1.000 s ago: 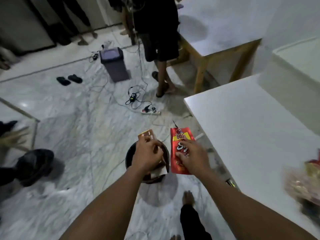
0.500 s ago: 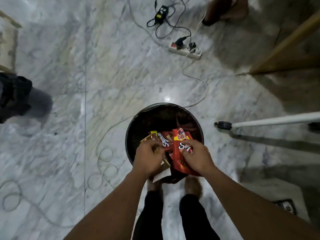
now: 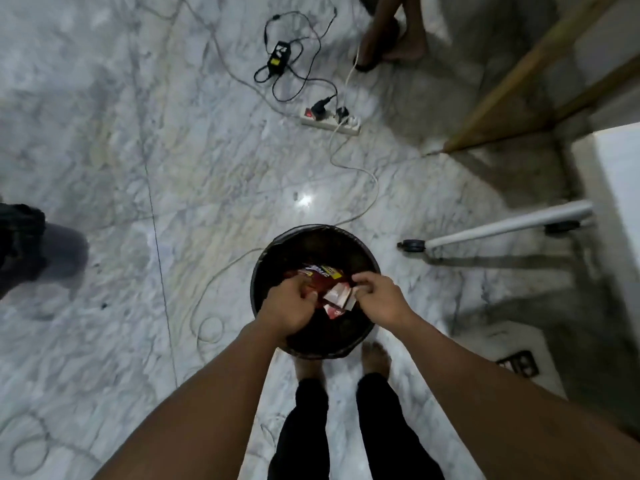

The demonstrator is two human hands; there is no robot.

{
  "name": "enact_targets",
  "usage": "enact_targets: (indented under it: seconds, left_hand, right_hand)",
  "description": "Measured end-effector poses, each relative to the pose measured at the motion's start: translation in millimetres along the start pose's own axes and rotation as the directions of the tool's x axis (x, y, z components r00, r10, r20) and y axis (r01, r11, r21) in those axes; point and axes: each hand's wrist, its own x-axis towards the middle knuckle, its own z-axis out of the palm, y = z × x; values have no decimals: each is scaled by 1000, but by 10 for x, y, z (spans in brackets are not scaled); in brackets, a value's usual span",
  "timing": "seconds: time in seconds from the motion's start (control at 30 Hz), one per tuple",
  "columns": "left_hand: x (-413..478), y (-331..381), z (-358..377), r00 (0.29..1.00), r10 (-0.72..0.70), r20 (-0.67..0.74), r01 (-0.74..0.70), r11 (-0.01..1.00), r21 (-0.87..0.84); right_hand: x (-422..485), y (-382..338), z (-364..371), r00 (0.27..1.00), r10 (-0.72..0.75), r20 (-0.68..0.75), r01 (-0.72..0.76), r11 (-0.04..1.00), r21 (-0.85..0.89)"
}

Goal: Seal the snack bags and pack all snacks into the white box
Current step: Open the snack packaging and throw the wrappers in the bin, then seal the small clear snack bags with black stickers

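Wrappers first: the red packet [image 3: 336, 298] is crumpled, pale lining outward, over the mouth of the black bin [image 3: 266, 251], and the brown wrapper [image 3: 320, 273] lies just beyond it, inside. My right grip [image 3: 375, 299] pinches the packet's corner. My left grip [image 3: 289, 308] is curled beside the brown one, and I cannot tell whether it holds anything. To finish cleanly, I would release over the bin's centre, clear of the rim, then return to the bench [image 3: 620, 174]. Half a second ago the red packet was flat, its label facing me.
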Motion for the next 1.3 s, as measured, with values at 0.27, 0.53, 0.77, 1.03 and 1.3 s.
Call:
enact_targets:
  seconds: [0.27,0.53,0.77,1.03,1.3]
  left_hand:
    - [-1574,1406,-611,946,307,108,-323,928,187]
    - [-3001,2844,77,753,607,253,-657,677,332]
    - [-4369,3261,1403,577,707,409,-816,478,326]
    - [-5099,3322,2406,483,716,504,-874,359,327]
    - [-4846,3725,3040,448,691,567,-885,252,392]
  right_hand:
    - [-2126,-782,-1126,981,-89,-172,100,993,60]
    - [-3875,-38,-2047,812,-47,-582,155,978,137]
    - [-5331,1212,-2338,651,84,-755,190,944,269]
    - [-6451,2546,-2426,493,296,-818,94,917,389]
    - [-6196,3058,-2801,478,387,-788,63,880,471]
